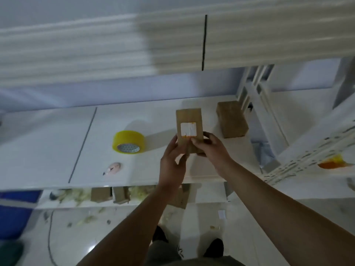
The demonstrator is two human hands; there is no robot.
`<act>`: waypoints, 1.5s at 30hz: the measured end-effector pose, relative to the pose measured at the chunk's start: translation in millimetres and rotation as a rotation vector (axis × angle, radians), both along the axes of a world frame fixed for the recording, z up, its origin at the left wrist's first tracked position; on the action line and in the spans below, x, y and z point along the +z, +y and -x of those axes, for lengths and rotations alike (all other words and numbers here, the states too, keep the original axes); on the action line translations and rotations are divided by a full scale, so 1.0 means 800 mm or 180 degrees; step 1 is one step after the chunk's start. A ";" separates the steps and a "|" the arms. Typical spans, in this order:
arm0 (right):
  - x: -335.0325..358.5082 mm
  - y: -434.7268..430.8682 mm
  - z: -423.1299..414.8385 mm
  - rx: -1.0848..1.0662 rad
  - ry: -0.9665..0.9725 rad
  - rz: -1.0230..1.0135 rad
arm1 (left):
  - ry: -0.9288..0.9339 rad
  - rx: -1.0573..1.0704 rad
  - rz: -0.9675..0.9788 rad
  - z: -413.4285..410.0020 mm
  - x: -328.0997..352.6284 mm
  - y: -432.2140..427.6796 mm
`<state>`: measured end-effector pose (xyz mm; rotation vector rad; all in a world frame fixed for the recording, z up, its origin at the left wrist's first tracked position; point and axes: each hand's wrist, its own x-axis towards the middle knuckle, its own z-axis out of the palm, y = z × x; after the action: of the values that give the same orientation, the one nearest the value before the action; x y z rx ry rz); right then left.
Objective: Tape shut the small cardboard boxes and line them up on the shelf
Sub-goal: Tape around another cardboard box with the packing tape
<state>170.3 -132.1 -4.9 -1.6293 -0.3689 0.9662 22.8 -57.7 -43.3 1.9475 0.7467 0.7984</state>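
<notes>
From the head view, we saw two hands holding one small box up over the white shelf. The left hand had its fingers curled round the box's lower left side. The right hand pinched the lower right side, with the thumb on the front and the fingers behind. The box stood tall in the hands and did not touch the shelf.

One other box already sat on the shelf, off to the right, near the white post. It looked shut, so we thought that one was done. We could not tell if the box in the hands had tape on it yet. It had not been set down next to the other one.

The yellow tape roll lay on the shelf to the left of the hands, well apart from both boxes. A little pink thing lay near it, closer to us; we could not tell what it was.

Down below, on a lower shelf, we saw more brown boxes. We guessed they had yet to be taped, so most of the job was left.

The held box had a white sticker with an orange edge. The words on it were too blurry to read. We saw no name on the tape roll.
</notes>
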 end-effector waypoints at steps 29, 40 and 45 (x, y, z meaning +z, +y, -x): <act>0.068 0.249 0.294 -0.0313 -0.0769 -0.0004 | -0.0427 0.0347 0.1731 0.279 0.074 0.253; 0.026 0.291 0.369 0.0002 -0.1237 0.0704 | -0.0207 0.0419 0.1883 0.337 0.029 0.308; 0.009 0.305 0.376 0.0296 -0.1482 0.0877 | 0.0270 0.0211 0.1786 0.338 0.009 0.316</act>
<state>-130.7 111.7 2.2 -2.1083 -0.6532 0.7194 -247.8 195.4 -36.4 1.4612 0.9704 0.4760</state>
